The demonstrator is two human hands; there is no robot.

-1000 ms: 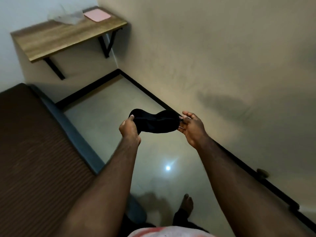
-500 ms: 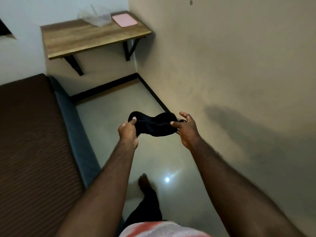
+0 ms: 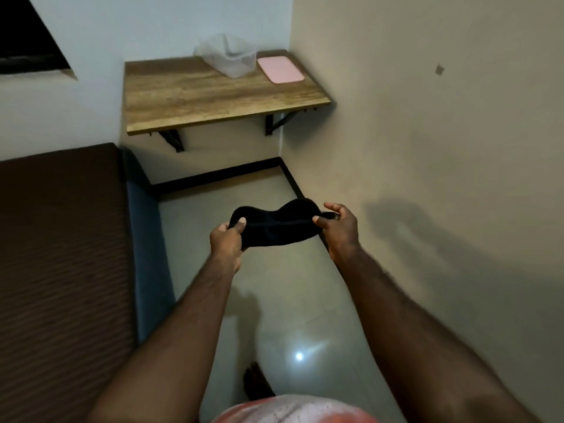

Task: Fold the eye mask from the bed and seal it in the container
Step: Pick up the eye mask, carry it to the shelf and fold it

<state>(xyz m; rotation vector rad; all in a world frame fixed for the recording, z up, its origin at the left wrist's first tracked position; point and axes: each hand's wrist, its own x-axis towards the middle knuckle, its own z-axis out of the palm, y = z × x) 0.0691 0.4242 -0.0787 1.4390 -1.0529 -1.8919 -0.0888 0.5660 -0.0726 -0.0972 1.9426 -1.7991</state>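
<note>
The black eye mask (image 3: pixel 274 227) is held in the air over the tiled floor (image 3: pixel 283 288), just above the middle of the view, stretched out flat and unfolded between both hands. The left hand (image 3: pixel 227 245) grips its left end, thumb on top and fingers curled beneath. The right hand (image 3: pixel 338 232) pinches the right end between thumb and forefinger, its other fingers loosely bent (a strap may run under them, but it is too dark to tell). At 12 o'clock a wooden wall shelf (image 3: pixel 198 93) carries the clear container (image 3: pixel 227 54), open, with the pink lid (image 3: pixel 280 69) lying flat just beside it at its 3 o'clock. The brown bed (image 3: pixel 61 239) fills the 9 o'clock side, with a blue edge facing the floor. A plain wall (image 3: pixel 427 148) takes the 3 o'clock side. At 6 o'clock a foot (image 3: pixel 256 383) shows on the floor.
</note>
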